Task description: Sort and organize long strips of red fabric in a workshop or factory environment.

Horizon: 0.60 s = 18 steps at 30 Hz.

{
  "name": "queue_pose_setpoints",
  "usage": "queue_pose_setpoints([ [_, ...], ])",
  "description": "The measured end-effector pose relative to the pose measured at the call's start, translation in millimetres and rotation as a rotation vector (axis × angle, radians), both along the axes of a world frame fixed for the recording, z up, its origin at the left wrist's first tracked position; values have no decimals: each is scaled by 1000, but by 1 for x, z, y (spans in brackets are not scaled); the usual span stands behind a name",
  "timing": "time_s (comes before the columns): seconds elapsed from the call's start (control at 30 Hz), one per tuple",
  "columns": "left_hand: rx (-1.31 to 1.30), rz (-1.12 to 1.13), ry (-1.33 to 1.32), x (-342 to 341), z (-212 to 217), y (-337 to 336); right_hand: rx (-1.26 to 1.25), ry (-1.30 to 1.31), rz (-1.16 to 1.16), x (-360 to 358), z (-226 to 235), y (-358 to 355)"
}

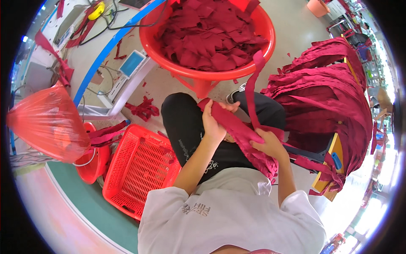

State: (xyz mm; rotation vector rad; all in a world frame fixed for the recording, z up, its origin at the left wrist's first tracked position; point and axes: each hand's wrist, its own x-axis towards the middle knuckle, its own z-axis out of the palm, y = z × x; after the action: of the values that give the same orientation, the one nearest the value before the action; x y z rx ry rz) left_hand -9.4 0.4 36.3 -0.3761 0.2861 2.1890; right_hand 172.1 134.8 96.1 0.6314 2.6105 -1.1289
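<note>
A dark red cloth strip (231, 122), several layers thick, stretches across my lap between both hands. My left hand (215, 125) is closed around its upper end, thumb on top and the other fingertips showing past the far edge. Farther down, my right hand (270, 145) grips the same cloth, with the layers hanging loose below it. From near the right hand a narrow tail of cloth (253, 86) runs up to the rim of a red basin (207, 75). That basin is heaped with cut red cloth pieces (211, 36).
Long red strips (321, 93) drape over a rack with yellow end boards (332, 161) at my right. To my left are a red slotted basket (144, 169), a red bucket (94, 166) and a filled red plastic bag (48, 122). A blue-edged table (105, 44) stands at far left.
</note>
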Motion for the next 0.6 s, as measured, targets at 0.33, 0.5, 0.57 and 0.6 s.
queue_pose_setpoints([
  [0.33,260,-82,-27,-12,-7,2,692,-508,-772,309,-88,-40],
  [0.5,157,-38,-56,-19,-9,-2,386,-955,-959,572,-158,-119],
  [0.57,113,-76,20,-13,1,11,62,-750,14,553,-145,-130],
  [0.6,100,3,-61,-21,-20,-15,151,-1050,286,635,-151,-98],
])
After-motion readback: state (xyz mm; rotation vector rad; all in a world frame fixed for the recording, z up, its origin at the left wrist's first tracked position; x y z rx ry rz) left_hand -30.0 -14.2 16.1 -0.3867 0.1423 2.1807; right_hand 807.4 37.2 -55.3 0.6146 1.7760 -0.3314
